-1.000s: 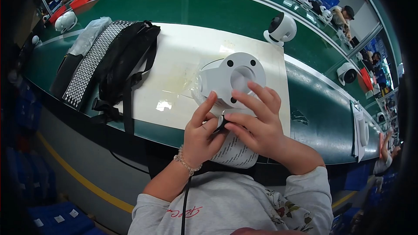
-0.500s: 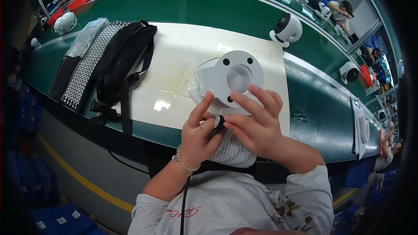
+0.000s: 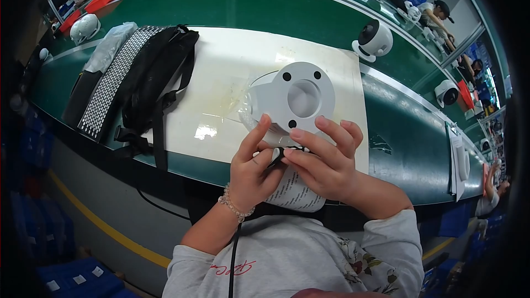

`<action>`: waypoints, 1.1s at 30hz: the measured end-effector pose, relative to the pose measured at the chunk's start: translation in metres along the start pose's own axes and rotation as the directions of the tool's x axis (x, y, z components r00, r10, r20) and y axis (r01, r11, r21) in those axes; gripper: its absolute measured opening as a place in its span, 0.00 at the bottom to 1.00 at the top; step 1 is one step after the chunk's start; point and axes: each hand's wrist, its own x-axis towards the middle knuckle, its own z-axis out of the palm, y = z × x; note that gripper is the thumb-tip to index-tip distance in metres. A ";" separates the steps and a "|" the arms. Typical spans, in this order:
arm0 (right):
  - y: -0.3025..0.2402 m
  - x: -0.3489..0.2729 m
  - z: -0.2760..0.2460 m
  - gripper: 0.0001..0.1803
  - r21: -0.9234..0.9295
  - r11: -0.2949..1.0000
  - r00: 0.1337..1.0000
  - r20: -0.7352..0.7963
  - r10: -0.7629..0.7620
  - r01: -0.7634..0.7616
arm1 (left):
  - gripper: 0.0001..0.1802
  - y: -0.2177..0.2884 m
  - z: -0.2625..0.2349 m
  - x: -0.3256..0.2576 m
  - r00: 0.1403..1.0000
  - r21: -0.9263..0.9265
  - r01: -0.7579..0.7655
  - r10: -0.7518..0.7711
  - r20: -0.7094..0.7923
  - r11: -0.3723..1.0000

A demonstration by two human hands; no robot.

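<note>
A white device (image 3: pixel 265 102) lies in clear plastic wrap in front of me, its round base turned up. The base has a wide round recess (image 3: pixel 303 99) and three black round pads (image 3: pixel 292 124). Just nearer than the base, my left hand (image 3: pixel 255 166) pinches a small black piece (image 3: pixel 280 157) between thumb and finger. My right hand (image 3: pixel 329 166) grips the same piece with thumb and forefinger, its other fingers raised. Fingers partly hide the piece, so its exact kind cannot be told. Beneath my hands hangs a white sheet with rows of print (image 3: pixel 296 192).
A pale board (image 3: pixel 215 88) covers part of the green table. Black straps and a bag (image 3: pixel 152 77) lie left, beside a perforated strip (image 3: pixel 113 80). White round devices (image 3: pixel 374 40) stand along the far line. Papers (image 3: pixel 456 163) lie right. Co-workers sit beyond.
My right fingers have shifted slightly, and more of the dark piece shows between my hands. The white devices on the far line have moved a little to the right.
</note>
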 end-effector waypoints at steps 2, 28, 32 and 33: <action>-0.001 0.002 -0.002 0.11 0.008 0.998 0.998 0.024 0.065 -0.065 | 0.09 0.000 -0.001 0.000 1.000 -0.005 0.014 -0.014 0.001 1.000; 0.041 0.005 -0.016 0.06 0.435 0.662 0.793 0.337 0.508 -0.610 | 0.14 0.001 -0.002 0.002 0.998 0.131 -0.004 -0.004 0.059 0.991; 0.042 -0.003 -0.017 0.12 0.266 0.840 0.875 0.251 0.413 -0.473 | 0.12 0.003 -0.003 0.003 0.998 0.161 0.005 -0.015 0.062 0.987; 0.042 -0.006 -0.017 0.15 0.189 0.899 0.910 0.210 0.356 -0.395 | 0.12 0.004 -0.002 0.002 0.999 0.157 0.019 -0.025 0.040 0.987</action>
